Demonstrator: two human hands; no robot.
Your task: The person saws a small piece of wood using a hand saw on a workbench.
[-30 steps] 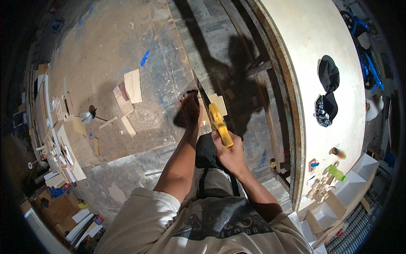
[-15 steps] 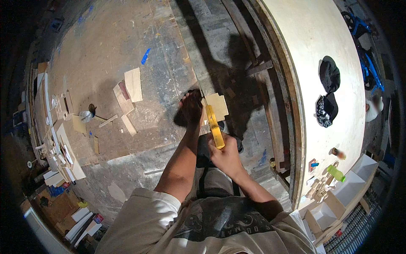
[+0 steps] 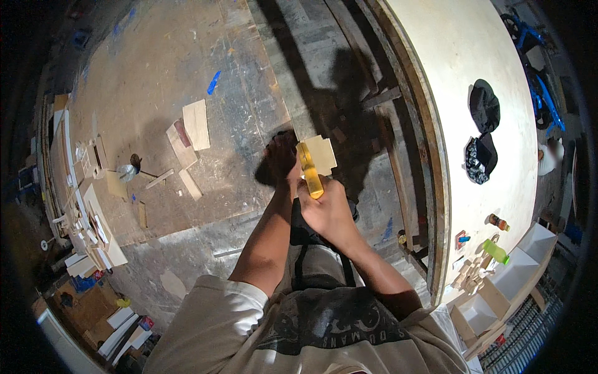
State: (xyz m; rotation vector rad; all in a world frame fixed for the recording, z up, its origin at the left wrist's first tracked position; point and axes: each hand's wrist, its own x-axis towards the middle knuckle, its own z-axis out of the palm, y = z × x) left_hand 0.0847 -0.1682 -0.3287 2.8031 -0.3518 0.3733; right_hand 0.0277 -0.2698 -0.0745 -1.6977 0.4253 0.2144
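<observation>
Seen from above, the left arm point(image 3: 258, 243) reaches forward, its hand point(image 3: 280, 159) in deep shadow, fingers seemingly extended. The right forearm point(image 3: 372, 265) angles inward, ending in a right hand point(image 3: 329, 215) curled in a firm grip near the left wrist point(image 3: 288, 184).

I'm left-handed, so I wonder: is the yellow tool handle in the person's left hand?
No, the right hand grips the yellow handle, while the left hand is by the edge of the brown board.
</observation>
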